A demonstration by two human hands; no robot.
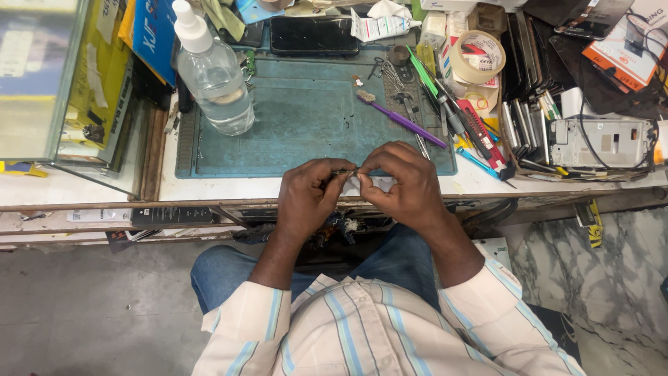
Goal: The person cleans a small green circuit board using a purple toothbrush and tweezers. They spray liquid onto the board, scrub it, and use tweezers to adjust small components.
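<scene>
Both hands meet at the near edge of the table [104, 188], just in front of the blue-green work mat [306, 118]. The left hand [309, 195] and the right hand [403, 184] have their fingertips pinched together on a small thin metal part [346, 171]; the part is too small to identify. Fingers of both hands are curled tight around it, with no open gap.

On the mat, at its far left corner, stands a clear plastic bottle [216, 83] with a white nozzle. A purple toothbrush [400, 117] lies diagonally across the mat's right side.

Right of the mat, a roll of clear tape [477, 57] rests on its side above a red-handled tool [480, 132]. Further right lies a white phone frame [600, 143].

At the far left, a flat blue package [154, 31] with white lettering leans beside a yellow package [97, 63], behind a glass panel. An orange-and-white rectangular package [623, 52] lies at the far right corner.
</scene>
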